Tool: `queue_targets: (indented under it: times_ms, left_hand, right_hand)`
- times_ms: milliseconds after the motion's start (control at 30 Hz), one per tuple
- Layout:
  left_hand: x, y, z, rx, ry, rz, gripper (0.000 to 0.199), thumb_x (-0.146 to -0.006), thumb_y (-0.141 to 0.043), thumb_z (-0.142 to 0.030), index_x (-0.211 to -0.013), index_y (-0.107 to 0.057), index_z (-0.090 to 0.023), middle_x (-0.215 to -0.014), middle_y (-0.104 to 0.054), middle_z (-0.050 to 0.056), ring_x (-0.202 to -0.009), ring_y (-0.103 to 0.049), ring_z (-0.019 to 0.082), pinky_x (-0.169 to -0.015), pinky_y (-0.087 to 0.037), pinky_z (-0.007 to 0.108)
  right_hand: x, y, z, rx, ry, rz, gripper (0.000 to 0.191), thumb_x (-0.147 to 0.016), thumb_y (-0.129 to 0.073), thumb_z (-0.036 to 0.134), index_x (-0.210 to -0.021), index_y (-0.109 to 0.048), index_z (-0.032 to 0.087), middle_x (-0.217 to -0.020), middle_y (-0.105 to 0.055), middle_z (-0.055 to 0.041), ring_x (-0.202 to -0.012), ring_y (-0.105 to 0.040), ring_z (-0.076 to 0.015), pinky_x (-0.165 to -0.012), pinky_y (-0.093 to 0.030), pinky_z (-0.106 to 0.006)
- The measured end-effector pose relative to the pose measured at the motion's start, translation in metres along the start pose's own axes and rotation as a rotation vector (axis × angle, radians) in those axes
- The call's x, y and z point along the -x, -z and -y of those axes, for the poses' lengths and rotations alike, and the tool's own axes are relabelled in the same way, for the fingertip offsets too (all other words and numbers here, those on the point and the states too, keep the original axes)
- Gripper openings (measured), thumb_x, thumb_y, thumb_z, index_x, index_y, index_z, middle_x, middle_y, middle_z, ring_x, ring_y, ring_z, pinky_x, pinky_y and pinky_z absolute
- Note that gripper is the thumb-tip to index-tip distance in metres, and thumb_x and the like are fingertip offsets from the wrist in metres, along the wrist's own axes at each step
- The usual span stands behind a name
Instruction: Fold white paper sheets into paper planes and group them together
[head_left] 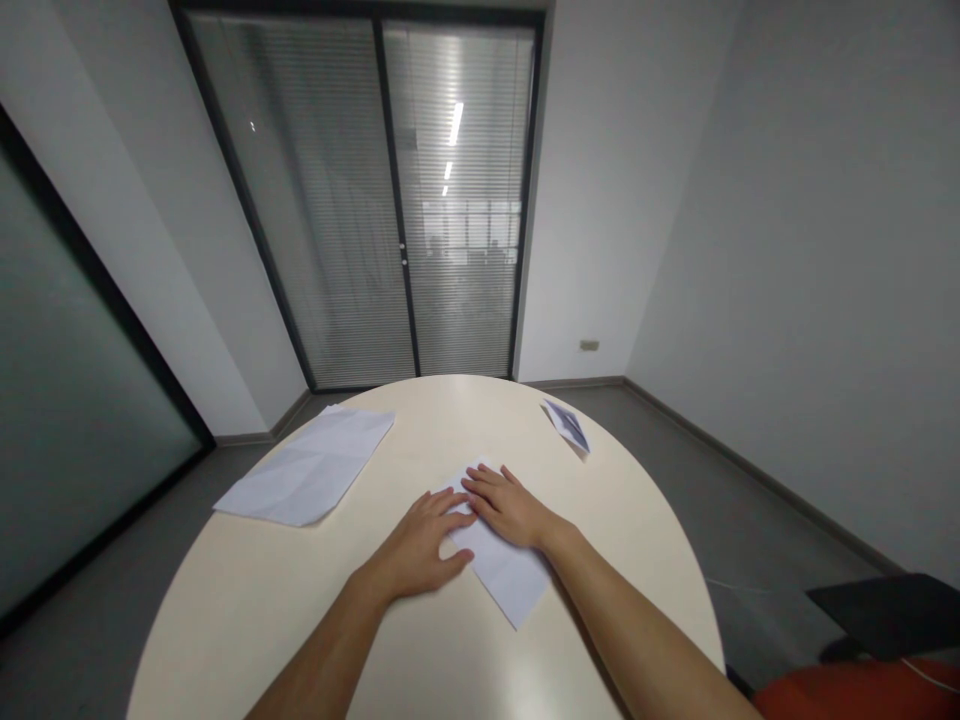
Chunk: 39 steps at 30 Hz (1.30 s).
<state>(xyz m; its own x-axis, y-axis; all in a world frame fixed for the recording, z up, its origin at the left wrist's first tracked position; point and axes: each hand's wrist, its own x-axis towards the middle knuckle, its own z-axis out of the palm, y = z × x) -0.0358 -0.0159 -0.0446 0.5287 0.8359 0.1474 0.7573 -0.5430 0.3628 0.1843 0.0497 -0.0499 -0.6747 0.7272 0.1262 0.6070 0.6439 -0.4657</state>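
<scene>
A white sheet of paper [512, 577], narrow and apparently folded, lies flat on the round cream table [442, 405] in front of me. My right hand [508, 503] rests palm down across its upper part, fingers stretched out to the left. Against its left edge is my left hand [427, 545], fingers spread, their tips on the paper close to the right fingers. The thumb of the left hand sits apart, near the paper's left edge. Part of the paper's upper half is hidden beneath both hands.
Several creased white sheets [311, 465] lie at the table's left edge. A small folded paper with a dark printed patch [568, 425] stands near the far right edge. Beyond the table at lower right are a black flat object [889, 612] and a red-orange seat [862, 690].
</scene>
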Motion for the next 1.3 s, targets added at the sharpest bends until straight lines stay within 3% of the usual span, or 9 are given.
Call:
queue_targets:
  times_ms: [233, 567, 767, 1000, 1300]
  left_hand:
    - [-0.001, 0.000, -0.004, -0.016, -0.047, 0.014, 0.051, -0.087, -0.067, -0.038, -0.137, -0.062, -0.027, -0.154, -0.050, 0.008, -0.147, -0.038, 0.030, -0.124, -0.025, 0.055]
    - [0.000, 0.000, -0.002, -0.002, -0.039, 0.054, 0.059, -0.089, -0.066, -0.049, -0.143, -0.056, -0.030, -0.160, -0.041, 0.007, -0.151, -0.031, 0.031, -0.124, -0.023, 0.055]
    - [0.000, -0.003, -0.001, -0.017, -0.039, 0.024, 0.059, -0.090, -0.064, -0.048, -0.145, -0.054, -0.029, -0.160, -0.041, 0.006, -0.150, -0.033, 0.029, -0.125, -0.024, 0.053]
    - [-0.003, -0.009, 0.004, -0.054, 0.039, -0.013, 0.054, -0.096, -0.055, -0.049, -0.146, -0.053, -0.029, -0.161, -0.039, 0.004, -0.151, -0.031, 0.028, -0.125, -0.025, 0.050]
    - [-0.006, -0.009, 0.007, -0.125, 0.239, -0.083, 0.054, -0.096, -0.053, -0.050, -0.145, -0.055, -0.025, -0.158, -0.044, 0.007, -0.149, -0.035, 0.031, -0.122, -0.029, 0.051]
  right_hand:
    - [-0.002, -0.004, -0.004, 0.025, -0.022, -0.009, 0.052, -0.106, -0.028, 0.042, -0.150, -0.048, 0.023, -0.161, -0.039, -0.0112, -0.152, -0.029, -0.0280, -0.122, -0.018, -0.059]
    - [-0.003, -0.001, -0.005, 0.060, -0.198, -0.044, 0.053, -0.103, -0.033, 0.036, -0.153, -0.044, 0.021, -0.163, -0.034, -0.0095, -0.154, -0.022, -0.0309, -0.122, -0.015, -0.060]
    - [-0.002, 0.004, -0.001, 0.062, -0.221, -0.044, 0.054, -0.103, -0.037, 0.040, -0.153, -0.043, 0.021, -0.163, -0.034, -0.0099, -0.154, -0.018, -0.0331, -0.122, -0.013, -0.062]
    - [0.000, 0.009, 0.002, 0.069, -0.176, -0.074, 0.053, -0.104, -0.037, 0.042, -0.151, -0.046, 0.020, -0.161, -0.039, -0.0110, -0.153, -0.022, -0.0328, -0.121, -0.015, -0.062]
    - [0.002, 0.008, 0.002, 0.044, -0.152, -0.033, 0.055, -0.105, -0.033, 0.045, -0.150, -0.047, 0.018, -0.160, -0.039, -0.0141, -0.153, -0.021, -0.0334, -0.121, -0.014, -0.062]
